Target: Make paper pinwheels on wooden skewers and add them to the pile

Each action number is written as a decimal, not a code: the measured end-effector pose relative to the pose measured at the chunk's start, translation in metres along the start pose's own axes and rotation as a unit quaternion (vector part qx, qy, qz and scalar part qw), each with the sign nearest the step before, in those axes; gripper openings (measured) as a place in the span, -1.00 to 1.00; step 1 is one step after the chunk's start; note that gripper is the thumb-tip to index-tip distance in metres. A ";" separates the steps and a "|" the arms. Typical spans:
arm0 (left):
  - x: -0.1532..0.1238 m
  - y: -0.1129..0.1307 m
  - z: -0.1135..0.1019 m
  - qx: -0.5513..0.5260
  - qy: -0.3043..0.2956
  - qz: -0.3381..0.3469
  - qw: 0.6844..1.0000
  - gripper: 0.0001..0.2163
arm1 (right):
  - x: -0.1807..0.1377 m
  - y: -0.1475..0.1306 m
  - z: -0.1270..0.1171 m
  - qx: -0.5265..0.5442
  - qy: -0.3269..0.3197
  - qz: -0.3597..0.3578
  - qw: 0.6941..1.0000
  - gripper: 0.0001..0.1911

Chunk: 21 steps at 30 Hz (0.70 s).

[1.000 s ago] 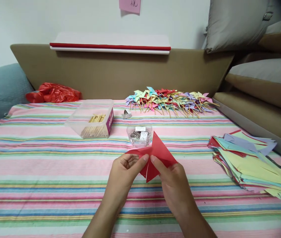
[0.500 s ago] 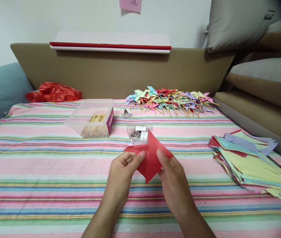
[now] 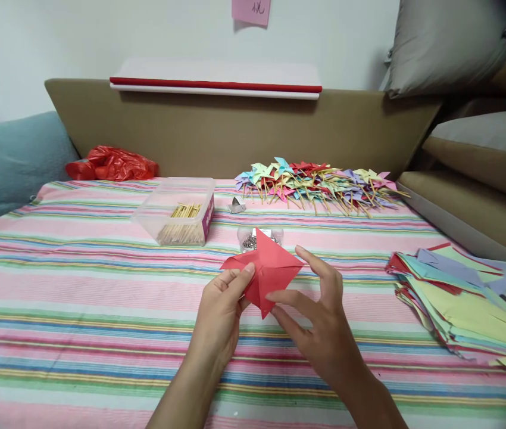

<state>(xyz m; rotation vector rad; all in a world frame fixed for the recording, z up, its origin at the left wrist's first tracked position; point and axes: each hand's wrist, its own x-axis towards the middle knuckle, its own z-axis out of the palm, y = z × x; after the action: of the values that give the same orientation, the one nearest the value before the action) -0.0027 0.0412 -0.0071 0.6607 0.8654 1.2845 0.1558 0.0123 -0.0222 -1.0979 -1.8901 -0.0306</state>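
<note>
A piece of red paper, creased and partly folded into a pinwheel shape, is held up in front of me over the striped cloth. My left hand pinches its left side, thumb on top and fingers curled behind. At the lower right edge, the thumb and one finger of my right hand close on the paper, while another finger stretches out by the right tip. Just behind the paper sits a clear container of small metal pieces, partly covered by it.
A clear plastic box of wooden sticks stands left of centre, near a small silvery object. Finished paper pinwheels are piled at the back. Cut coloured paper sheets lie stacked at right. A red plastic bag rests back left.
My right hand has shifted from the paper's right side to its lower right edge, fingers now more spread. My left hand keeps its pinch. The view has turned slightly left.
</note>
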 end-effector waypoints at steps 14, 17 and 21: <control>-0.004 -0.006 0.007 0.122 -0.001 0.048 0.991 -0.73 | 0.000 -0.005 0.007 0.212 0.049 0.292 0.931 -0.88; -0.005 -0.007 0.008 0.135 -0.008 0.048 0.990 -0.73 | 0.001 -0.006 0.007 0.249 0.052 0.334 0.907 -0.85; -0.007 -0.008 0.009 0.138 -0.008 0.052 0.989 -0.72 | 0.003 -0.006 0.007 0.271 0.057 0.358 0.892 -0.82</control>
<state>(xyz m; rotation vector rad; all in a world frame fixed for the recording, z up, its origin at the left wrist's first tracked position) 0.0091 0.0334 -0.0075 0.9452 1.0170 1.2613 0.1459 0.0141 -0.0216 -1.2796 -1.1747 0.7853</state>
